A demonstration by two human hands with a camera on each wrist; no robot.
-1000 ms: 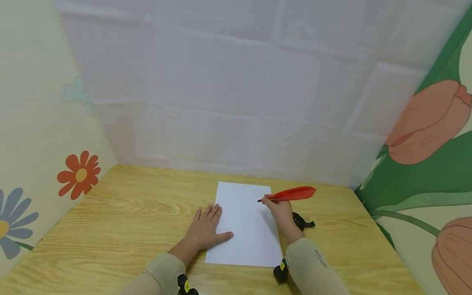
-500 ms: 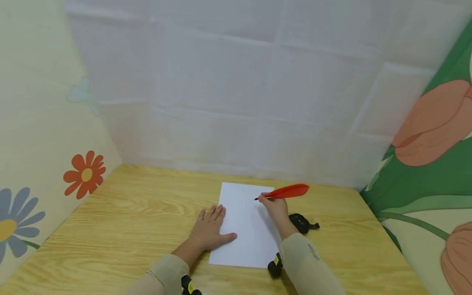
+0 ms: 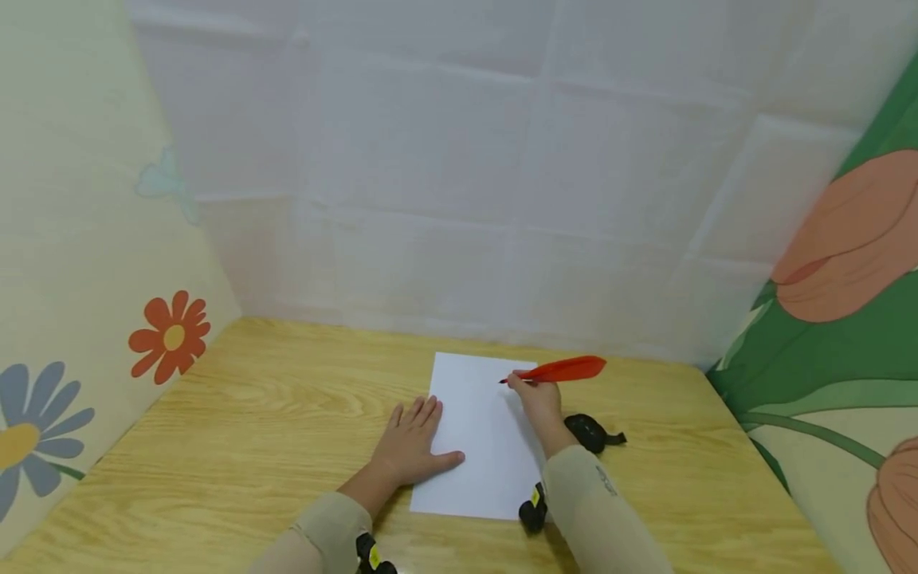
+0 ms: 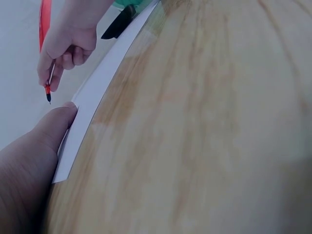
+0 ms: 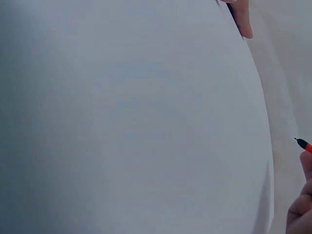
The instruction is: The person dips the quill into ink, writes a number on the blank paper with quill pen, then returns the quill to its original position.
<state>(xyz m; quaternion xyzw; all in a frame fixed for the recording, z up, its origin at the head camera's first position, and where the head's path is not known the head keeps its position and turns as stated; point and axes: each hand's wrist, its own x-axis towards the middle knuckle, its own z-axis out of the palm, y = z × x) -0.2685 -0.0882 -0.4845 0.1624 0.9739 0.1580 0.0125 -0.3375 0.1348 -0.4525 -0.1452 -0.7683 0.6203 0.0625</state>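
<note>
A blank-looking white sheet of paper (image 3: 473, 446) lies on the wooden table. My left hand (image 3: 410, 446) rests spread over its left edge, thumb reaching onto the sheet. Over the upper right part, my right hand (image 3: 543, 405) pinches a red feather pen (image 3: 570, 369), its dark tip pointing left and the feather trailing right. In the left wrist view the pen (image 4: 45, 24) points downward beyond my left thumb (image 4: 56, 122). The right wrist view catches the pen's tip (image 5: 303, 143) at its right edge; the tip appears to hover above the paper.
A black rounded object (image 3: 586, 433) with a short tail lies on the table (image 3: 287, 414) right of the paper, partly behind my right forearm. A white cloth wall (image 3: 445, 183) stands at the back, with flower-patterned panels (image 3: 839, 351) at both sides.
My right hand has carried the pen slightly leftward and farther up over the sheet. My left hand stays put on the paper. The head view has shifted a little.
</note>
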